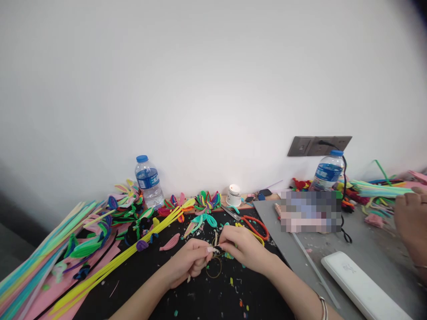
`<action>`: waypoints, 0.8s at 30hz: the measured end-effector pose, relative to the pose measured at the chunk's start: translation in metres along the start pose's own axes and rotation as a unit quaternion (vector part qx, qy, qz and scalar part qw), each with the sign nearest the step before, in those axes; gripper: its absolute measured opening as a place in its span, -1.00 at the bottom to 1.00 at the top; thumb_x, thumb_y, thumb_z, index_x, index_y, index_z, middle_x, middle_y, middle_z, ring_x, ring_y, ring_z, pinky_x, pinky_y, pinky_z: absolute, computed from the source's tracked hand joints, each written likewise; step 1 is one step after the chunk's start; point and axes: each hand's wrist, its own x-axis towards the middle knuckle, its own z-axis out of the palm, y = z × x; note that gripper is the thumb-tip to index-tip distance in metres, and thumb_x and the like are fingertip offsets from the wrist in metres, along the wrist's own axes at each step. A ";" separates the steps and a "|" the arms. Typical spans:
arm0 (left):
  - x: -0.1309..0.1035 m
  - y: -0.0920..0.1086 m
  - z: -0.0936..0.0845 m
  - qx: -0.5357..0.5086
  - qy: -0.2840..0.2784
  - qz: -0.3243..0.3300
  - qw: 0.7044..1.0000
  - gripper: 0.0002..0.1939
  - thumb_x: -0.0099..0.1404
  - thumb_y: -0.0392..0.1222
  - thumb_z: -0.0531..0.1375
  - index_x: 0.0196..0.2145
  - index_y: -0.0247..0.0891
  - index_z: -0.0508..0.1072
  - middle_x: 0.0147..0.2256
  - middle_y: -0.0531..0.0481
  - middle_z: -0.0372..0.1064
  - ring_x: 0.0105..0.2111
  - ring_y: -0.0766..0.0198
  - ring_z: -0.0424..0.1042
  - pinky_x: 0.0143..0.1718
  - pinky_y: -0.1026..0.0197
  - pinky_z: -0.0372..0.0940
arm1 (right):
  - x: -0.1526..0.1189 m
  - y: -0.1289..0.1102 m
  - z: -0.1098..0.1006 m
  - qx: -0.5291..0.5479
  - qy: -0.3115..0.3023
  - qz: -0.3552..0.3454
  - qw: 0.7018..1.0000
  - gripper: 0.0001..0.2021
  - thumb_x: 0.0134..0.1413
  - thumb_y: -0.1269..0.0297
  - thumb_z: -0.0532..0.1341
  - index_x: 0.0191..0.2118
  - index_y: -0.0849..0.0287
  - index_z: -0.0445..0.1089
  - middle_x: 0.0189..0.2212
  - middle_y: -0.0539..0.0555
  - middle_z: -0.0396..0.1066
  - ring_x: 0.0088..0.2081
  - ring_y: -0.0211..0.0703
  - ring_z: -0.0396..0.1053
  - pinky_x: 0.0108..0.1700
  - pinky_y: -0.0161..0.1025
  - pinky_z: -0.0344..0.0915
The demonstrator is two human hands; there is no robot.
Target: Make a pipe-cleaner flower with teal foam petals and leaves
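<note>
My left hand [191,262] and my right hand [245,250] meet over the black mat [187,304]. Both are closed in a pinch on a small black-and-white fuzzy piece [215,250], which looks like pipe cleaner; fingers cover much of it. A thin gold-coloured loop [214,268] shows just below the fingertips. Beyond my right hand lie scissors [255,224] with orange-red handles, and a yellow handle [258,238] partly hidden by that hand. A pink pipe-cleaner petal [170,242] rests on the mat left of my hands, and a turquoise pipe-cleaner flower [204,220] lies behind them.
Long pipe cleaners [133,249] and colourful shaped pieces crowd the left side. Water bottles [148,182] and a paper cup [234,195] stand near the wall. At right are a grey board [296,262], a white case [363,284] and another person's hand [412,222]. Fuzzy scraps litter the mat.
</note>
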 end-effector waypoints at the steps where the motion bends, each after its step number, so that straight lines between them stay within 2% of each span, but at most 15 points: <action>1: 0.001 -0.001 0.000 0.020 0.007 0.013 1.000 -0.67 0.15 0.00 0.14 -0.60 -0.29 0.24 -0.78 0.29 -0.19 -0.75 0.52 -0.30 -0.71 0.33 -0.33 | 0.000 0.000 0.001 0.000 0.003 0.003 1.000 -0.88 0.14 0.41 0.04 -0.40 0.17 0.24 -0.48 -0.03 0.24 -0.43 -0.29 0.19 -0.39 -0.37 0.09; 4: 0.001 -0.002 0.000 0.109 0.037 0.046 0.992 -0.64 0.17 0.05 0.09 -0.59 -0.29 0.26 -0.78 0.28 -0.17 -0.76 0.50 -0.25 -0.70 0.33 -0.28 | 0.001 -0.002 0.003 0.010 0.014 0.011 1.000 -0.85 0.13 0.43 0.02 -0.45 0.18 0.21 -0.52 -0.04 0.19 -0.47 -0.29 0.14 -0.42 -0.36 0.05; 7: 0.001 0.001 0.002 0.237 0.078 0.094 0.964 -0.62 0.22 0.03 0.03 -0.59 -0.30 0.27 -0.74 0.22 -0.10 -0.71 0.46 -0.12 -0.66 0.33 -0.19 | 0.003 -0.005 0.004 0.044 0.018 0.036 0.998 -0.81 0.08 0.48 0.01 -0.53 0.19 0.15 -0.57 -0.07 0.13 -0.51 -0.32 0.08 -0.45 -0.37 0.00; 10: -0.001 0.002 0.004 0.380 0.106 0.167 0.903 -0.62 0.28 -0.08 -0.05 -0.62 -0.30 0.24 -0.65 0.14 0.04 -0.60 0.41 0.04 -0.55 0.32 -0.07 | 0.005 -0.007 0.006 0.115 0.011 0.096 0.989 -0.78 0.02 0.52 0.00 -0.59 0.19 0.08 -0.63 -0.10 0.08 -0.56 -0.35 0.03 -0.50 -0.38 -0.05; 12: -0.002 -0.001 0.004 0.465 0.112 0.199 0.855 -0.63 0.31 -0.15 -0.09 -0.63 -0.28 0.19 -0.64 0.12 0.05 -0.58 0.39 0.06 -0.51 0.30 -0.07 | 0.005 -0.007 0.009 0.180 0.004 0.145 0.973 -0.78 -0.02 0.50 0.01 -0.62 0.20 0.07 -0.67 -0.11 0.06 -0.58 -0.37 0.00 -0.54 -0.40 -0.07; 15: -0.003 -0.006 0.003 0.567 0.112 0.233 0.782 -0.68 0.30 -0.23 -0.11 -0.60 -0.27 0.17 -0.61 0.10 0.05 -0.57 0.36 0.07 -0.49 0.26 -0.08 | 0.005 -0.004 0.017 0.296 -0.021 0.218 0.930 -0.79 -0.08 0.49 0.00 -0.65 0.19 0.07 -0.71 -0.13 0.04 -0.64 -0.40 -0.06 -0.60 -0.40 -0.14; 17: -0.005 -0.007 0.003 0.597 0.111 0.244 0.756 -0.71 0.30 -0.25 -0.11 -0.57 -0.26 0.18 -0.59 0.07 0.09 -0.55 0.34 0.10 -0.48 0.25 -0.08 | 0.004 0.000 0.022 0.364 -0.043 0.270 0.890 -0.80 -0.11 0.48 -0.01 -0.66 0.18 0.04 -0.75 -0.15 -0.03 -0.69 -0.42 -0.15 -0.65 -0.40 -0.22; 19: -0.005 -0.006 0.004 0.577 0.111 0.240 0.773 -0.69 0.30 -0.23 -0.11 -0.58 -0.26 0.18 -0.60 0.08 0.08 -0.56 0.35 0.10 -0.48 0.25 -0.08 | 0.004 0.003 0.023 0.394 -0.054 0.296 0.869 -0.79 -0.09 0.47 -0.01 -0.65 0.17 0.02 -0.76 -0.17 -0.09 -0.71 -0.42 -0.20 -0.66 -0.40 -0.25; 20: -0.005 -0.005 0.004 0.549 0.112 0.232 0.795 -0.67 0.31 -0.21 -0.10 -0.59 -0.27 0.18 -0.61 0.09 0.07 -0.56 0.36 0.09 -0.48 0.26 -0.07 | 0.005 0.003 0.022 0.386 -0.050 0.288 0.875 -0.78 -0.06 0.45 -0.01 -0.66 0.17 0.02 -0.76 -0.17 -0.09 -0.70 -0.42 -0.18 -0.66 -0.41 -0.21; 22: -0.004 -0.002 0.003 0.457 0.112 0.203 0.859 -0.63 0.31 -0.14 -0.08 -0.62 -0.28 0.19 -0.63 0.11 0.05 -0.59 0.39 0.06 -0.52 0.29 -0.07 | 0.005 0.003 0.017 0.322 -0.016 0.240 0.916 -0.74 0.03 0.40 -0.02 -0.64 0.19 0.07 -0.72 -0.13 0.01 -0.66 -0.40 -0.05 -0.61 -0.41 -0.09; 24: -0.002 0.000 0.001 0.324 0.097 0.147 0.929 -0.62 0.29 -0.06 -0.04 -0.61 -0.29 0.22 -0.69 0.17 -0.02 -0.66 0.43 -0.03 -0.59 0.32 -0.11 | 0.006 0.002 0.009 0.221 0.037 0.180 0.958 -0.77 0.10 0.36 -0.01 -0.56 0.21 0.18 -0.63 -0.08 0.13 -0.57 -0.36 0.06 -0.53 -0.40 0.00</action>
